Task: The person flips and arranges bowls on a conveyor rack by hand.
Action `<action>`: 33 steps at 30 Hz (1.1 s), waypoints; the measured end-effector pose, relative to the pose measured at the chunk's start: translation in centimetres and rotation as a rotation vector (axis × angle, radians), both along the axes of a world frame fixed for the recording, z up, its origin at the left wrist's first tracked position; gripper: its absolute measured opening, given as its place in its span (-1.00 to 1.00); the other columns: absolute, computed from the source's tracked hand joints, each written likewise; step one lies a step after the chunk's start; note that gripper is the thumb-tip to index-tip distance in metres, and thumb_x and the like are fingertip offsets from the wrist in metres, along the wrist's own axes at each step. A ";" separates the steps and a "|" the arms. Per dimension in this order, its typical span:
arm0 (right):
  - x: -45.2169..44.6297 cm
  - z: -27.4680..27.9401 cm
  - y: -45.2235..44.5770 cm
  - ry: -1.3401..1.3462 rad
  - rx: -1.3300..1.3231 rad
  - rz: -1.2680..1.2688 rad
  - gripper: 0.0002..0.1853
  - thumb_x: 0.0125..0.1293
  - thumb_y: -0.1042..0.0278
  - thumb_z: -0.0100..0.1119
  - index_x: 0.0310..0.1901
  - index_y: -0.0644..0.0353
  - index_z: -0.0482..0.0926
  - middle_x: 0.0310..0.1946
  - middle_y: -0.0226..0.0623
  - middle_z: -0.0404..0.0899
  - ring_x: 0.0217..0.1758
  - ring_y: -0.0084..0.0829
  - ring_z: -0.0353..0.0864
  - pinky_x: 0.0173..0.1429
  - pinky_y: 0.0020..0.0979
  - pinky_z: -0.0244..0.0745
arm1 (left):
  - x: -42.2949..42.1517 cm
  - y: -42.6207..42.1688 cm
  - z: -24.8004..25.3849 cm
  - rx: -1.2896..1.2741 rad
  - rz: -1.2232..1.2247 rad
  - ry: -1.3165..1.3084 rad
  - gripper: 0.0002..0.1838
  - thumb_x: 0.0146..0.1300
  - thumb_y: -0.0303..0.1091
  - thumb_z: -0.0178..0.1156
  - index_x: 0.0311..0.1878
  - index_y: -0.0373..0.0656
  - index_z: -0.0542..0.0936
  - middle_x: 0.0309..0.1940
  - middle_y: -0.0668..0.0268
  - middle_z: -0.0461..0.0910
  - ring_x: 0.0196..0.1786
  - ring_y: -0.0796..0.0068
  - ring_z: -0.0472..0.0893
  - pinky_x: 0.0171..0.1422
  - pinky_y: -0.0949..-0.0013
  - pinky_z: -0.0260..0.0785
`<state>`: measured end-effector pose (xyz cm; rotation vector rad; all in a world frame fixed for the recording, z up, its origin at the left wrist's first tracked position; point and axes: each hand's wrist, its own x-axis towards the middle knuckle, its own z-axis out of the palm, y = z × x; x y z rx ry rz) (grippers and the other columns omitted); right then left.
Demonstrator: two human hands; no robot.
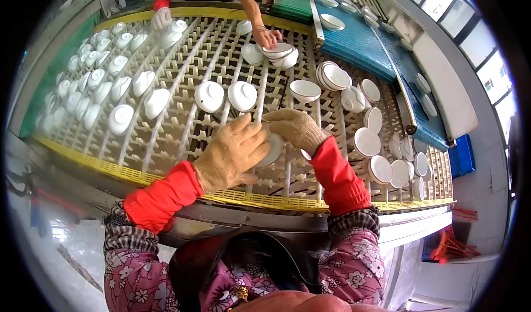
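My left hand (232, 153), in a tan work glove, reaches over the slatted conveyor with its fingers stretched and its thumb apart. Its fingertips come up against a white bowl (272, 149), partly hidden between my two hands. My right hand (297, 128), gloved the same way, curls its fingers over the upper side of that bowl; their exact grip is partly hidden. Just beyond my hands, two white bowls (209, 96) (242, 96) lie upside down on the pegs. To the right of them a rimmed bowl (305, 91) sits mouth up.
Upside-down bowls (121, 119) cover the conveyor's left side, fading into steam. Stacked and loose bowls (367, 142) crowd the right. Across from me, a co-worker's bare hand (267, 37) touches stacked bowls (282, 56). A blue-green belt (354, 41) carries more bowls. Yellow edging (265, 200) runs along the near side.
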<state>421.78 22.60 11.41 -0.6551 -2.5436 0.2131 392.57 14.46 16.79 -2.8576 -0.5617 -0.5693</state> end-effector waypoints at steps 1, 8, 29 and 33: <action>-0.2 -0.3 0.7 0.062 -0.062 -0.198 -0.56 0.41 0.24 0.50 0.29 0.14 0.81 0.23 -0.04 0.84 0.24 -0.04 0.86 0.34 -0.15 0.77 | 0.3 0.3 -0.3 0.001 -0.011 0.064 -0.25 0.01 0.19 0.58 0.06 -0.32 0.81 0.12 0.00 0.76 0.38 -0.08 0.65 0.76 -0.22 0.27; 2.8 -1.3 7.6 -0.358 -0.141 -0.919 -0.49 0.38 -0.04 0.40 0.16 0.20 0.83 -0.06 0.08 0.86 0.10 0.16 0.85 0.23 0.11 0.70 | -1.4 1.6 -3.6 -0.418 0.177 0.002 -0.53 0.23 0.08 0.55 -0.34 -0.25 0.84 -0.25 0.15 0.79 -0.21 0.10 0.76 0.28 -0.04 0.56; -2.0 3.6 -0.2 0.162 0.104 -0.161 -0.39 0.06 0.58 0.57 0.23 0.22 0.75 0.03 -0.02 0.85 0.12 0.04 0.86 0.14 -0.05 0.81 | -21.5 1.4 -1.8 -0.389 1.389 -0.134 -0.28 0.55 0.37 0.28 0.23 -0.20 0.83 -0.02 -0.14 0.87 0.09 -0.22 0.83 0.23 -0.12 0.63; -14.7 6.5 0.7 0.300 -0.063 -0.251 -0.57 0.31 0.58 0.58 0.20 0.25 0.70 -0.01 -0.01 0.85 0.11 0.08 0.90 0.24 -0.12 0.87 | -19.4 0.5 -1.9 -0.428 1.291 -0.075 -0.28 0.54 0.35 0.33 0.24 -0.22 0.82 -0.06 -0.09 0.87 0.06 -0.23 0.83 0.22 -0.09 0.65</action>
